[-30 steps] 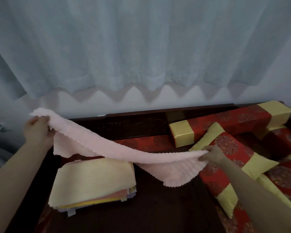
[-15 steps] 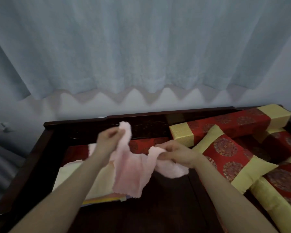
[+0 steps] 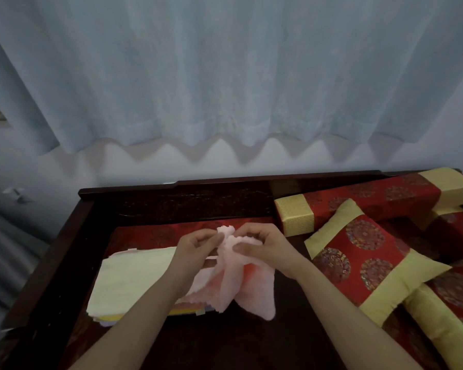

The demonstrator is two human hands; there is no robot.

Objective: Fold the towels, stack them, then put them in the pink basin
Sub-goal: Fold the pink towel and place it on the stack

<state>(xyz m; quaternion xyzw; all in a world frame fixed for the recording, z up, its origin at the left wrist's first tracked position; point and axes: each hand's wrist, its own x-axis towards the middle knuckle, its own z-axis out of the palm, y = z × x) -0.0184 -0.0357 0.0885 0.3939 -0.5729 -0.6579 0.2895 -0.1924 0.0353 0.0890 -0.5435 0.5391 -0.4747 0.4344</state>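
So 1 second back the pink towel (image 3: 241,284) was stretched wide between both hands, and now its 2 ends are meeting in the middle. That means the first fold is basically happening: the towel is doubling over and hanging below the hands in 2 loose flaps.

The left hand (image 3: 198,247) is pinching the bunched top edge with curled fingers. The right hand (image 3: 262,249) is pinching the same edge just beside it, thumb lying across the near side. Both forearms are coming in from the bottom and angling toward each other, and the hands are hovering above the dark wooden couch seat (image 3: 219,340).

The stack of folded towels (image 3: 134,279) is sitting below and out past the left hand, with a yellow 1 on top, and the pink flaps are draping over its right end. I'm guessing the corners are still needing lining up before this 1 goes on the stack. The pink basin isn't showing anywhere. Red-and-gold cushions (image 3: 358,260) are lying out past the right hand.
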